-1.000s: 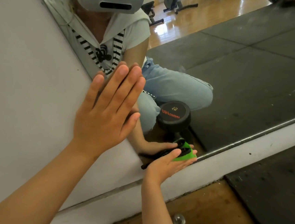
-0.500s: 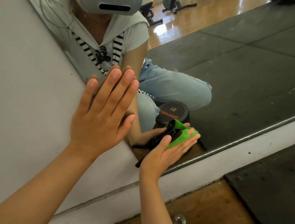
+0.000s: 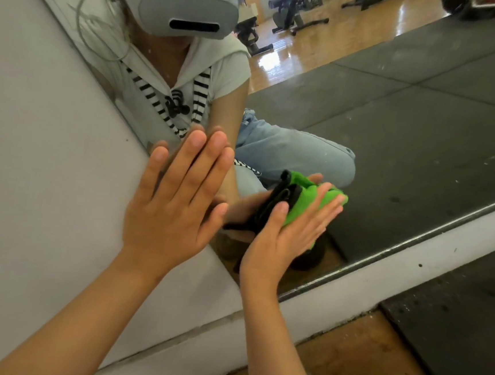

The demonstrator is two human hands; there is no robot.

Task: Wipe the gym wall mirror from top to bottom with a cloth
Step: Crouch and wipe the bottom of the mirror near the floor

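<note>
Cloth (image 3: pixel 306 200): green with a black trim, bunched. It is pressed flat against the gym wall mirror (image 3: pixel 408 147), low on the glass, a little above the bottom rail (image 3: pixel 414 246).

Right hand (image 3: pixel 285 240): laid over the cloth with the palm towards the glass. The fingers (image 3: pixel 325 212) are held straight and close together, and the thumb lies alongside the black trim. Nothing is pinched; the cloth is held only by being pushed against the mirror, probably so that a broad patch is covered in each pass.

Left hand (image 3: pixel 176 202): placed flat higher above the rail, across the mirror's side edge where it meets the white wall (image 3: pixel 32 168). The fingers are straight and nearly touching, the thumb out. It is judged to be a brace for a low, crouched stance.

The position near the rail suggests the lowest strip is being wiped.
</note>
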